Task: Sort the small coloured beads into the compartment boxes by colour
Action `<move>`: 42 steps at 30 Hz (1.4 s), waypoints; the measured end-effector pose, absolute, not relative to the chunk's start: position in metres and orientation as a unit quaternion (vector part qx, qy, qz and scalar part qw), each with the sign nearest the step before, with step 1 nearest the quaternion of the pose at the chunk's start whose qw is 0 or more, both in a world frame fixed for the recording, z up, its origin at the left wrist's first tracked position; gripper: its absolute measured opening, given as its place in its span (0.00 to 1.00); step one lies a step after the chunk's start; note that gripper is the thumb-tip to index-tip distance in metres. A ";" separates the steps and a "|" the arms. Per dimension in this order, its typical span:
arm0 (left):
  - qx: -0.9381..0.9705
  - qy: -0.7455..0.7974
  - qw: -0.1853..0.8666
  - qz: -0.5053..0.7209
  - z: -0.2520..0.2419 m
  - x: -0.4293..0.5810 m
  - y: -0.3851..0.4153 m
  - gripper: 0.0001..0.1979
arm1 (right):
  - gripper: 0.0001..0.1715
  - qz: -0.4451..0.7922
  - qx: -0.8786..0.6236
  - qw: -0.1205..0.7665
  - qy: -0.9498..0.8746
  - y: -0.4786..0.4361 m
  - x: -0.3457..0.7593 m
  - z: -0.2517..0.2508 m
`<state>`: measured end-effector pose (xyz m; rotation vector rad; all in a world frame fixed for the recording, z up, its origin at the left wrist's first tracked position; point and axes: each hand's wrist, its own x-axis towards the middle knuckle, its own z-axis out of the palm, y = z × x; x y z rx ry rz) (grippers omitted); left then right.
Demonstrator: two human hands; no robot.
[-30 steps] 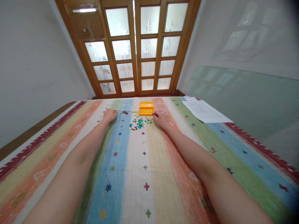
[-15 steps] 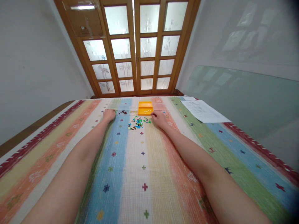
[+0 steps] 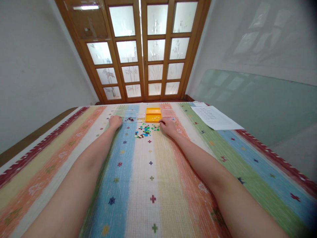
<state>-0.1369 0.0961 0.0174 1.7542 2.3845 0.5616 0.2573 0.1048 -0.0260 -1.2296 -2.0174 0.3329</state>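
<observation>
A loose pile of small blue, green, brown and white pieces [image 3: 145, 130] lies on the striped cloth between my hands. Behind it stands a yellow tray [image 3: 153, 110] with a divider and a few white pieces in its near part. Left of the tray, a clear container [image 3: 130, 115] holds dark brown pieces. My left hand [image 3: 115, 122], fingers curled closed, rests at that container's left side. My right hand [image 3: 166, 125] is closed by the tray's near right corner. What either hand grips is too small to make out.
Another clear container [image 3: 168, 113] sits right of the yellow tray. White paper sheets [image 3: 215, 117] lie at the back right of the table. The patterned tablecloth [image 3: 141, 198] stretches toward me, and a wooden glazed door [image 3: 145, 49] stands beyond the table.
The whole view has shifted very slightly to the left. Both hands keep nearly the same places and closed shapes.
</observation>
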 end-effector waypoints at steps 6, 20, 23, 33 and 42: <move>0.570 0.791 0.045 0.216 0.005 -0.137 0.105 0.17 | 0.15 0.128 -0.486 0.363 -0.785 0.104 0.258 -0.024; 0.617 0.736 -0.030 0.278 -0.009 -0.131 0.109 0.26 | 0.15 0.131 -0.491 0.355 -0.785 0.103 0.257 -0.023; 0.646 0.711 -0.022 0.276 -0.009 -0.118 0.104 0.27 | 0.15 0.130 -0.489 0.356 -0.786 0.103 0.257 -0.023; 0.775 0.566 0.031 0.281 -0.006 -0.084 0.073 0.17 | 0.16 0.122 -0.487 0.349 -0.791 0.103 0.256 -0.024; 0.836 0.500 0.089 0.208 -0.002 -0.083 0.062 0.10 | 0.16 0.118 -0.486 0.339 -0.797 0.102 0.256 -0.023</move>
